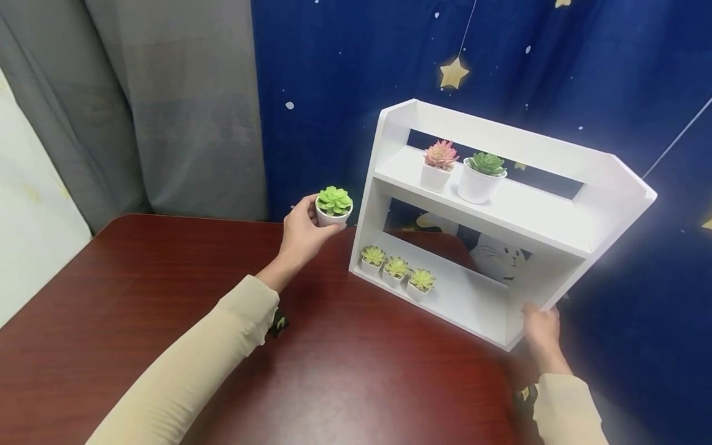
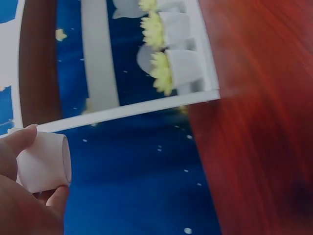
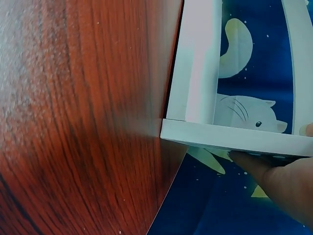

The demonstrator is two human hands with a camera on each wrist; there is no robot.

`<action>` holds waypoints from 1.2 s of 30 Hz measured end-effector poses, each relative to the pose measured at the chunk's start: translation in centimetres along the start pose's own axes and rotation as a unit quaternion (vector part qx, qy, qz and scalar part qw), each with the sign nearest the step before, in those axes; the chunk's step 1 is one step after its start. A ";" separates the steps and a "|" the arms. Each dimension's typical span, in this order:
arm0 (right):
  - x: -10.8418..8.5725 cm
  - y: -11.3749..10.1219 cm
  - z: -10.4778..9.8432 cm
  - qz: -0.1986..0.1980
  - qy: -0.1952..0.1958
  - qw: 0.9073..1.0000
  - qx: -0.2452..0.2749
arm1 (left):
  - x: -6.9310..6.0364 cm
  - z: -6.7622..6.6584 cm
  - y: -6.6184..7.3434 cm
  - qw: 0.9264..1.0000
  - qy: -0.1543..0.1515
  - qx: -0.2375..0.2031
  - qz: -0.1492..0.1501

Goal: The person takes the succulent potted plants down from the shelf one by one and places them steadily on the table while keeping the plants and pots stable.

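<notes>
My left hand (image 1: pixel 300 233) holds a bright green succulent in a small white pot (image 1: pixel 334 213), raised just left of a white two-tier shelf (image 1: pixel 539 216). In the left wrist view, fingers and thumb go round the white pot (image 2: pixel 45 161). My right hand (image 1: pixel 542 334) grips the shelf's right side panel near its bottom; the right wrist view has the thumb (image 3: pixel 274 178) on the outer face and a fingertip on the inner side. A pink succulent (image 1: pixel 439 162) and a dark green succulent (image 1: pixel 481 179) stand on the upper tier. Three small yellow-green succulents (image 1: pixel 395 271) line the lower tier's left end.
The shelf stands at an angle near the back right of a reddish-brown table (image 1: pixel 334 377). Behind hang a blue curtain (image 1: pixel 345 80) with stars and cats and a grey curtain (image 1: pixel 189 111). At the far left is a white surface (image 1: pixel 28 216).
</notes>
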State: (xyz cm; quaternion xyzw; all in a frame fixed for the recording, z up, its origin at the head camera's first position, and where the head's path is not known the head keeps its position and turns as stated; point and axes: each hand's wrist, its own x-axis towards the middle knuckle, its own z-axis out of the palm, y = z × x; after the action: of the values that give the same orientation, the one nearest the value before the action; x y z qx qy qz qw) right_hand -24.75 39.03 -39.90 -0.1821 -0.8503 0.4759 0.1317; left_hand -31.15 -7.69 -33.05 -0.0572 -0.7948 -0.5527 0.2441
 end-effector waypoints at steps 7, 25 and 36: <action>0.0 0.1 -0.3 0.002 0.003 1.000 0.004 | -0.7 -0.3 -2.1 0.999 -0.006 0.038 -0.017; -0.2 0.1 -0.1 0.005 0.000 1.000 0.015 | -2.0 -3.6 -7.1 0.992 -0.015 0.117 -0.048; 0.2 0.4 0.3 0.003 0.004 1.000 0.015 | -2.9 -5.7 -9.5 0.984 -0.011 0.130 -0.119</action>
State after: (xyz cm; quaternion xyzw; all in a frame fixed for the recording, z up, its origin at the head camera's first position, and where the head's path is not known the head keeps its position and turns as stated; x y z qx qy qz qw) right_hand -24.95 39.08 -40.36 -0.1845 -0.8419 0.4884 0.1365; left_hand -30.22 -15.94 -40.92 0.0635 -0.8635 -0.4693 0.1735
